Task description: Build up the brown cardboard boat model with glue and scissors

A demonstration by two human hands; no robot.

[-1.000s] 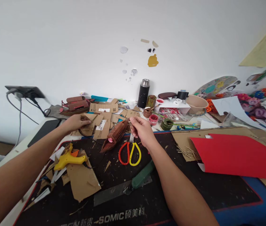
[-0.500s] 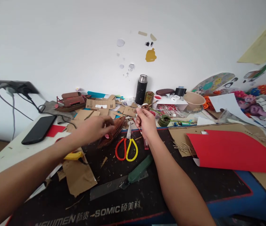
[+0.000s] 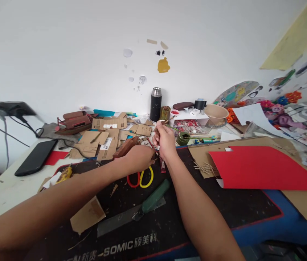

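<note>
My right hand [image 3: 166,140] is raised over the middle of the mat, fingers curled and thumb pressed against the forefinger. Whatever the pinch holds is too small to name. A thin dark-red stick [image 3: 151,143] shows just left of these fingers; I cannot tell whether they hold it. Close beside it, my left hand [image 3: 142,158] is curled with its back to me, covering the scissors' blades; its fingertips are mostly hidden. Below it show the red and yellow handles of the scissors [image 3: 146,177]. A brown model boat hull [image 3: 125,146] lies behind the left hand, partly covered.
A green-handled cutter [image 3: 156,195] and a cardboard piece [image 3: 87,214] lie on the black mat [image 3: 197,206]. Cardboard scraps [image 3: 95,141] and a black flask [image 3: 156,105] are behind. Red paper [image 3: 262,166] lies right, a phone [image 3: 36,157] left.
My left hand has moved right, from above the boat hull to beside my right hand and over the scissors. My right hand stays pinched. The view has shifted slightly right.
</note>
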